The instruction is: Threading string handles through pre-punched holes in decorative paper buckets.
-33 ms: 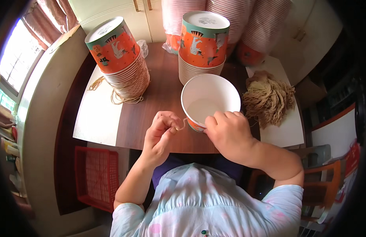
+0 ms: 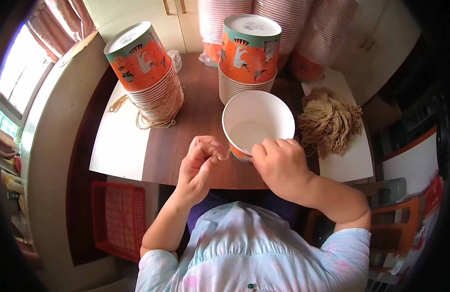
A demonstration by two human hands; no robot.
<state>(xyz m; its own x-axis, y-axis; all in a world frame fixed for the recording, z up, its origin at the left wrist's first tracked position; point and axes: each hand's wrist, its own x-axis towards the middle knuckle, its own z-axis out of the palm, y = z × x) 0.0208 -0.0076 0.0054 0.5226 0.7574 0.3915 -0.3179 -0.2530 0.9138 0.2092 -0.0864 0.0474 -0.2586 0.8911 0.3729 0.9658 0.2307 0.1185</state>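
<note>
A white-lined paper bucket (image 2: 251, 127) with an orange printed outside stands tilted toward me near the table's front edge. My right hand (image 2: 282, 160) grips its near rim, with the thumb side toward the middle; the fingertips are partly hidden. Just left of the bucket, my left hand (image 2: 201, 160) pinches a thin pale string (image 2: 223, 156) between thumb and fingers. The string's loose end curls toward the bucket's rim. How it meets the bucket is too small to make out.
Upside-down bucket stacks stand at the left (image 2: 143, 63) and behind the bucket (image 2: 249, 53); cords hang round the left one. A bundle of beige strings (image 2: 330, 120) lies at the right. Wrapped bucket stacks (image 2: 278, 24) line the back. A red plastic crate (image 2: 119, 219) is below left.
</note>
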